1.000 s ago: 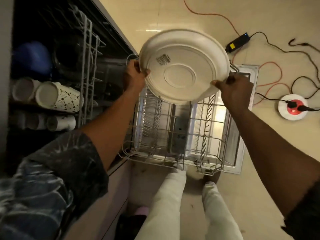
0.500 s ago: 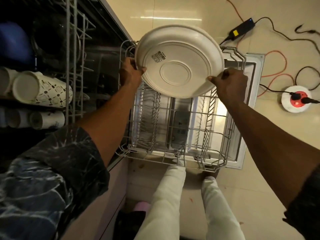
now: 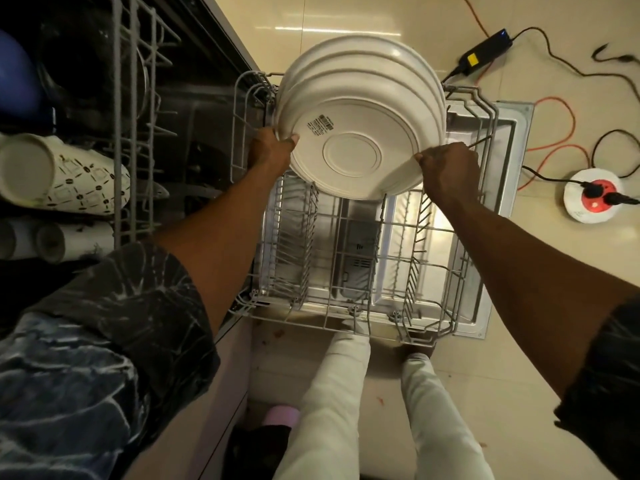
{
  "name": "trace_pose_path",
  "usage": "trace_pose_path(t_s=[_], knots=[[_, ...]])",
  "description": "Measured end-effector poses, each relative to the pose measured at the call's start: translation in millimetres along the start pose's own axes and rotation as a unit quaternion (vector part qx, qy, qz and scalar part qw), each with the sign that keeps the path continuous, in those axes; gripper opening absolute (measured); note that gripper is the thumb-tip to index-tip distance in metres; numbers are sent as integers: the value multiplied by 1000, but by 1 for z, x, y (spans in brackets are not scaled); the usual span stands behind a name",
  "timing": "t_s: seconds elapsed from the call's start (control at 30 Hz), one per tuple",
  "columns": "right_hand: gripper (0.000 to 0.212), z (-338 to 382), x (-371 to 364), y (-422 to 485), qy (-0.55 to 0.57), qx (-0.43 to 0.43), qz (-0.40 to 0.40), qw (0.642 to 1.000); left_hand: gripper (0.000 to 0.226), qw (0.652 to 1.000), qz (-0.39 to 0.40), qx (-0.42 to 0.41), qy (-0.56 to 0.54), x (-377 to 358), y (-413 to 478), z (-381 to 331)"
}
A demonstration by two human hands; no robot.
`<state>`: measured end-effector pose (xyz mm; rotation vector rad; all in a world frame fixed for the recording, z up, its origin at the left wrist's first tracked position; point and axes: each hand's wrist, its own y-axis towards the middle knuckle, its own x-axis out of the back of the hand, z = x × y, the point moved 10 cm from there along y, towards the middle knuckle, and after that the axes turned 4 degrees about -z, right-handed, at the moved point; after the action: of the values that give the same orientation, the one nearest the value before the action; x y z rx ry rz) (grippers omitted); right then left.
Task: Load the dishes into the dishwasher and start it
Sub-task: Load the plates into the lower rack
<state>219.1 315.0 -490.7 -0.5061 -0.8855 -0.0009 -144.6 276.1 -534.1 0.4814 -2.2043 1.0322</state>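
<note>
Above the grey wire lower rack, left hand and right hand each keep a curled grip on the stacked white round plates. Patterned white cups are racked at left, while slotting the plates and starting remain.

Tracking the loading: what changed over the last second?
The stack of plates tipped, so several rims now show, above the far end of the lower rack. The left hand and right hand still grip its edges. The cups stayed put.

plates: cream-white | mug: cream, dark diamond lattice | sleeve: navy, white marbled streaks | trousers: white | cable: orange | socket: white, red centre | rack: grey
</note>
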Motion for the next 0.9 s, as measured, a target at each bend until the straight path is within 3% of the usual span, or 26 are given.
trace_pose_path(t_s=[0.2,0.37,0.47,0.57,0.9], knots=[[36,-5,-15,19,-83,3,97,992,66,997,69,19,35,-10,4,-7],[48,4,2,-11,-91,66,126,986,71,994,23,-39,104,3,-31,-15],[56,20,25,-51,-100,125,112,981,75,970,-9,-113,216,17,-92,-27],[54,23,30,-85,-145,173,122,967,83,949,35,-150,276,10,-142,-26],[51,112,151,-238,-219,395,85,888,84,960,-24,-154,234,106,-366,-68]])
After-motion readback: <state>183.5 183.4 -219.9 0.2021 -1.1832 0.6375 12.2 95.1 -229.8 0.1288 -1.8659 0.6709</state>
